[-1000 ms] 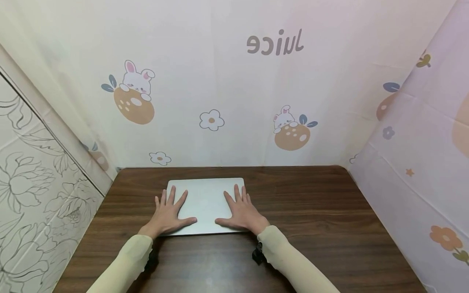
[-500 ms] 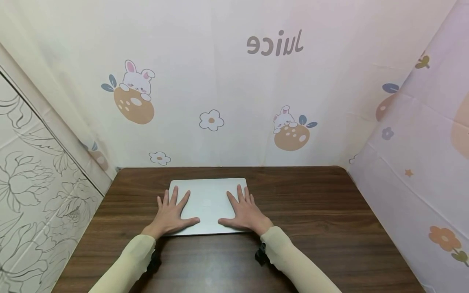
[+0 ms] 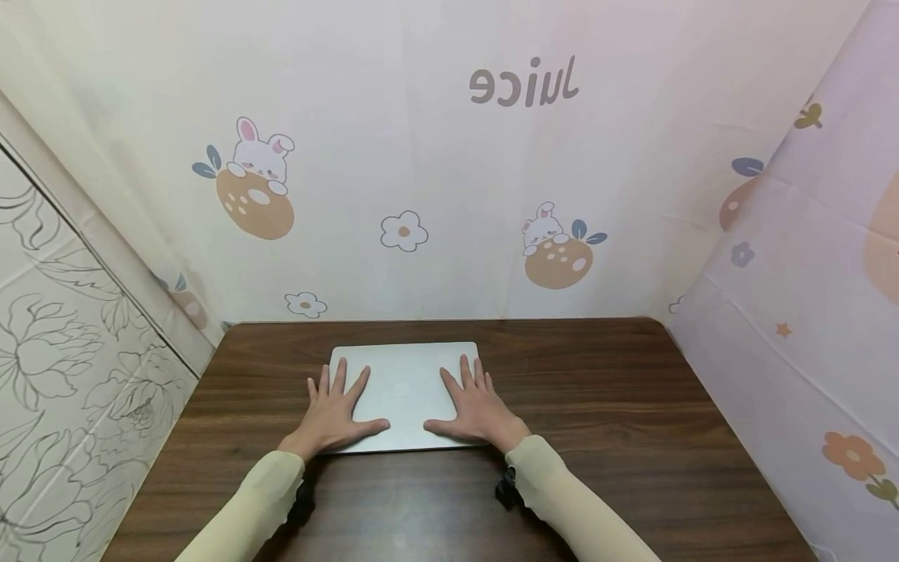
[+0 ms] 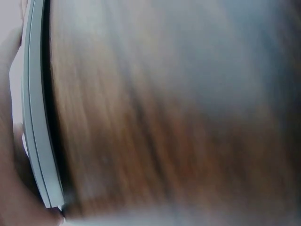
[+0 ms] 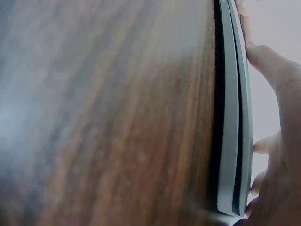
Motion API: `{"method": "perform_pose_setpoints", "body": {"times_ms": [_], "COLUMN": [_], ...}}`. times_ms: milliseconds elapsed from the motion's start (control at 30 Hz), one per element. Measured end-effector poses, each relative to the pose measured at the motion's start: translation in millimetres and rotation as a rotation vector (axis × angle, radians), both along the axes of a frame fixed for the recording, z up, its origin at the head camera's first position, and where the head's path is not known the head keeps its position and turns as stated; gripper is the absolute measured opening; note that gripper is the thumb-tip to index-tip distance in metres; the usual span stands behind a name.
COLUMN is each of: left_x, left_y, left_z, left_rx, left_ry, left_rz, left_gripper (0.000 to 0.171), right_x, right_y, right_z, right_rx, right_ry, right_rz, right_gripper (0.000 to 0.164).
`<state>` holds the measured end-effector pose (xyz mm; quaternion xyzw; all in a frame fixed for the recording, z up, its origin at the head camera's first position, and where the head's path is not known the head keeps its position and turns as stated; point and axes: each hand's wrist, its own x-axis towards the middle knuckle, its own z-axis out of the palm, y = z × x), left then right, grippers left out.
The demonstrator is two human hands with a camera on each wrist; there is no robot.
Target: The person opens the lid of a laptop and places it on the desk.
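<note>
A closed silver laptop (image 3: 406,382) lies flat toward the back of the table in the head view. My left hand (image 3: 334,415) rests on the left end of its lid, fingers spread and thumb pointing inward. On the right end, my right hand (image 3: 479,412) lies the same way, mirrored, so the two thumbs point at each other. The left wrist view shows the laptop's front edge (image 4: 36,108) side-on, low over the wood. From the right wrist, the same edge (image 5: 229,113) shows a thin dark seam between lid and base.
The dark wooden table (image 3: 597,437) extends to both sides and in front of the laptop. Behind it hangs a pale printed curtain (image 3: 463,172), which also runs along the right side. A floral-patterned panel (image 3: 70,375) stands on the left.
Both hands and the laptop beneath them have slid a little to the right across the table. The hands keep the same spread pose on the lid.
</note>
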<state>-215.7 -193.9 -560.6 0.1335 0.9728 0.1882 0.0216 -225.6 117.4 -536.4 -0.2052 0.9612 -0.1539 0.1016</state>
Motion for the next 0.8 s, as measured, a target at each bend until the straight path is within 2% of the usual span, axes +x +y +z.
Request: {"method": "perform_pose_setpoints", "body": {"times_ms": [233,533,800], "left_x": [0.9,-1.5,-1.9], "left_y": [6,14,21], "left_z": [1.8,-2.4,-0.4], "left_rx": [0.005,-0.008,-0.024], "left_ry": [-0.013,-0.017,-0.022], "left_rz": [0.001,0.002,0.000], "left_gripper": [0.111,0.113,0.114], "right_x": [-0.1,0.3,2.5], "right_y": [4,10,15], "right_z": [-1.0,-4.6,0.2], "right_rx": [0.005,0.033,0.025], "right_ry": [0.002,0.021,0.023], "right_rz": [-0.009,-0.028,-0.031], "right_gripper": [0.111,0.112,0.112]}}
